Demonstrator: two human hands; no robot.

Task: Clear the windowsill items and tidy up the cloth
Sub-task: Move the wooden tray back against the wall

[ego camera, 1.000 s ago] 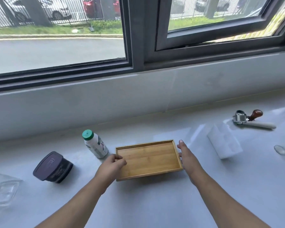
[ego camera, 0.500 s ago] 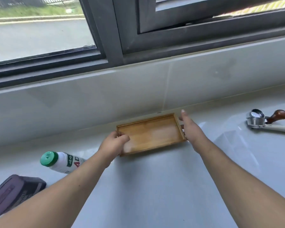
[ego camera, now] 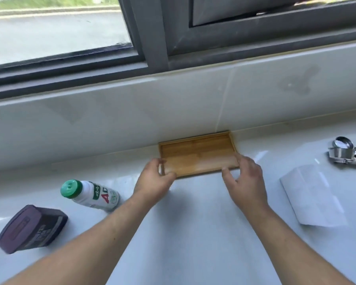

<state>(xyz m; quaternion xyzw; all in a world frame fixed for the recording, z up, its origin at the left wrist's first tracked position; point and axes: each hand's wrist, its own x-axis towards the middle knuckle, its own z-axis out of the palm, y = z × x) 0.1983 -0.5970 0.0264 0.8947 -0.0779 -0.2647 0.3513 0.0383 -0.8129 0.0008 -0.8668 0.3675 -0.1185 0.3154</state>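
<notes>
Lying flat: a shallow rectangular bamboo tray (ego camera: 196, 154), its far long edge against the white tiled upstand (ego camera: 173, 103) at the far side of the glossy white windowsill (ego camera: 193, 233).
Left hand: the left hand (ego camera: 155, 181) is at the tray's near left corner, fingers curled over the rim there and the thumb on the near edge; it appears to be gripping the tray.
Right hand: the right hand (ego camera: 246, 178) is at the tray's near right corner, fingers bent and spread, the thumb touching the near edge and the fingertips on the right rim; whether it grips or merely rests I cannot tell.
Forearms: both bare forearms reach from the near edge toward the tray, one on each side.
Bottle: a small white plastic bottle with a green cap (ego camera: 90, 194) lies on its side to the left of the left hand, cap pointing left, red and green print on its label.
Container: a dark purple lidded box with rounded corners (ego camera: 31, 228) sits tilted toward the viewer at the near left, apart from the bottle.
Cloth: a white folded cloth (ego camera: 312, 195) lies flat on the windowsill to the right of the right hand, apart from it.
Metal tool: a shiny metal cup-shaped tool with a pale handle (ego camera: 342, 151) rests at the far right, beyond the cloth; a brown knob just beside it is cut off by the frame edge.
Window: a dark grey metal window frame (ego camera: 152, 38) runs above the upstand, with a road and grass outside.
</notes>
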